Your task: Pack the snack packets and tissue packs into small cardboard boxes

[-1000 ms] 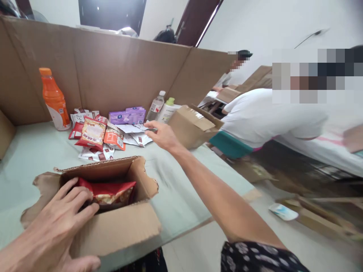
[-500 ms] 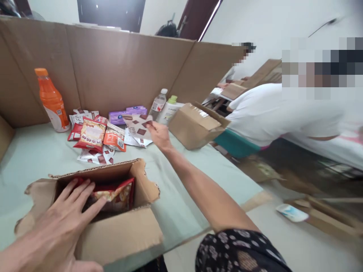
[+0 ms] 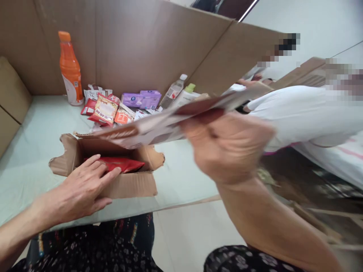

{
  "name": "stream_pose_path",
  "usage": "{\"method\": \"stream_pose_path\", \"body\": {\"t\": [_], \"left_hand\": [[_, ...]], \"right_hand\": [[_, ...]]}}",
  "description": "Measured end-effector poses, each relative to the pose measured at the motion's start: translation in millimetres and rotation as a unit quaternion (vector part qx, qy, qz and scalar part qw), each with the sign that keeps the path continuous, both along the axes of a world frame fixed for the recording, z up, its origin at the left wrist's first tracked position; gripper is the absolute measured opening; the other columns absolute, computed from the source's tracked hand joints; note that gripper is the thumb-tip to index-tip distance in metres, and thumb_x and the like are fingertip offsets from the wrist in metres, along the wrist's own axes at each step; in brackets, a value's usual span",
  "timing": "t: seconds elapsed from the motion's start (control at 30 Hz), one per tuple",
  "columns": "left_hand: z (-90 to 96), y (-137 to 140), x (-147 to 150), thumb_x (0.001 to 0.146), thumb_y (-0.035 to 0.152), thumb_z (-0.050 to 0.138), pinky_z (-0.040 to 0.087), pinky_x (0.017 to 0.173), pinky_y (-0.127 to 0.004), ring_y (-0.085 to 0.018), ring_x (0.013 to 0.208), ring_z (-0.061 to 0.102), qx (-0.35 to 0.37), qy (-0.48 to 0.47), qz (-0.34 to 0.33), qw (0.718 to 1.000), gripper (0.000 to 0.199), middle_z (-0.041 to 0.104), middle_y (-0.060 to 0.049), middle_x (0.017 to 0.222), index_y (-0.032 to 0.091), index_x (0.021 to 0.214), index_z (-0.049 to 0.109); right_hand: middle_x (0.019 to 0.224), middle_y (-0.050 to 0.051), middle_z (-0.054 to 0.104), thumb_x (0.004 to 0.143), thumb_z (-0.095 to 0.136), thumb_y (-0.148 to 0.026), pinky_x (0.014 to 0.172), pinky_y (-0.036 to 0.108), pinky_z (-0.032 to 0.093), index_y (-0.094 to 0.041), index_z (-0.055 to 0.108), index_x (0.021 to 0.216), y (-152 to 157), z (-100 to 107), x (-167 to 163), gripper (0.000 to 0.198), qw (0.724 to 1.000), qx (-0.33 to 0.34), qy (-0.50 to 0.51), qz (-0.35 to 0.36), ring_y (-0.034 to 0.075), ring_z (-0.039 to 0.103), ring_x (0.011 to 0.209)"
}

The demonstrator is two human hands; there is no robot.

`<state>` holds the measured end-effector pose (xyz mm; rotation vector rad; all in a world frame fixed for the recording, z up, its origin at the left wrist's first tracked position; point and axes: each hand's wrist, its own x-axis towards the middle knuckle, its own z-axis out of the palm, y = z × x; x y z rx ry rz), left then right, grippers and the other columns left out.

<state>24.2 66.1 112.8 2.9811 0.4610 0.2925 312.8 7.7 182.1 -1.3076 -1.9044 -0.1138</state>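
The right hand (image 3: 227, 145) is pinching a packet (image 3: 159, 130) by its near end, thumb against bent fingers, though blur is hiding the exact grip; the packet is hanging in the air, its far end showing in front of the box's back edge. Gripping just 1 end is leaving the rest free to sag, so a firm pinch and a level wrist are probably serving best. The left hand (image 3: 87, 185) is resting at the box (image 3: 136, 185), its fingers slightly spread over the near side, thumb apart and outside; whether they are touching the red bag (image 3: 126, 164) inside, I cannot tell. Light pressure there should be steadying the box without crushing the bag or covering the opening. Farther back, snacks (image 3: 104, 109) are lying piled, purple packs (image 3: 141, 99) are sitting beside them, and 3 bottles (image 3: 69, 71) are standing near the cardboard wall (image 3: 159, 41).
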Motion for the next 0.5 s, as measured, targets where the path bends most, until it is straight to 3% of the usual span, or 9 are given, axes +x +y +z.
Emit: {"method": "stream_pose_path", "body": {"t": [0.07,0.1,0.17,0.23,0.3,0.37,0.5], "left_hand": [[-3.8,-2,-1,0.092,0.034,0.069,0.045,0.117,-0.055,-0.033,0.119,0.065,0.003,-0.006,0.010,1.000,0.059,0.070,-0.017,0.126,0.013,0.145,0.054],[-5.2,-3,-1,0.092,0.035,0.070,0.047,0.114,-0.055,-0.034,0.121,0.065,0.001,-0.007,0.015,1.000,0.059,0.070,-0.017,0.127,0.014,0.145,0.055],[-6.4,-3,-1,0.090,0.036,0.071,0.048,0.111,-0.055,-0.036,0.122,0.064,-0.002,-0.009,0.023,1.000,0.059,0.070,-0.018,0.128,0.014,0.143,0.057],[-5.7,-2,-1,0.088,0.036,0.073,0.050,0.107,-0.054,-0.036,0.117,0.065,0.008,-0.019,0.023,1.000,0.057,0.071,-0.018,0.122,0.014,0.139,0.059],[-4.0,1,-1,0.088,0.035,0.071,0.051,0.104,-0.054,-0.035,0.110,0.067,0.024,-0.036,0.015,0.999,0.052,0.073,-0.016,0.117,0.016,0.135,0.061],[-2.5,4,-1,0.089,0.034,0.068,0.051,0.104,-0.054,-0.033,0.104,0.068,0.039,-0.056,0.002,0.998,0.048,0.073,-0.014,0.113,0.017,0.133,0.061],[-3.3,8,-1,0.087,0.036,0.067,0.046,0.110,-0.058,-0.038,0.122,0.062,0.080,-0.098,-0.001,0.992,0.057,0.065,-0.019,0.135,0.016,0.139,0.058]], "right_hand": [[0.097,0.002,0.081,0.105,0.048,-0.020,0.080,0.034,0.061,-0.026,0.076,0.103,11,-3,-25,0.029,0.997,0.036,-0.069,0.024,0.020,0.076,0.087],[0.096,0.003,0.081,0.103,0.048,-0.016,0.079,0.033,0.060,-0.024,0.076,0.101,19,-8,-35,0.029,0.992,0.015,-0.120,0.031,0.019,0.076,0.084],[0.095,0.006,0.081,0.099,0.049,-0.010,0.075,0.031,0.056,-0.020,0.076,0.102,35,-20,-49,0.029,0.966,-0.111,-0.233,0.024,0.020,0.076,0.084],[0.101,0.009,0.081,0.096,0.054,-0.008,0.071,0.030,0.052,-0.017,0.074,0.113,49,-31,-57,0.028,0.920,-0.246,-0.305,0.023,0.023,0.076,0.089],[0.113,0.012,0.080,0.095,0.059,-0.010,0.071,0.031,0.050,-0.017,0.068,0.128,61,-36,-61,0.035,0.878,-0.342,-0.331,0.046,0.026,0.075,0.098],[0.122,0.014,0.077,0.097,0.060,-0.014,0.073,0.031,0.049,-0.017,0.064,0.136,70,-37,-63,0.039,0.855,-0.390,-0.335,0.074,0.027,0.075,0.102],[0.122,0.014,0.077,0.101,0.053,-0.012,0.079,0.033,0.050,-0.016,0.068,0.129,80,-34,-61,0.032,0.852,-0.401,-0.315,0.116,0.027,0.074,0.107]]}}
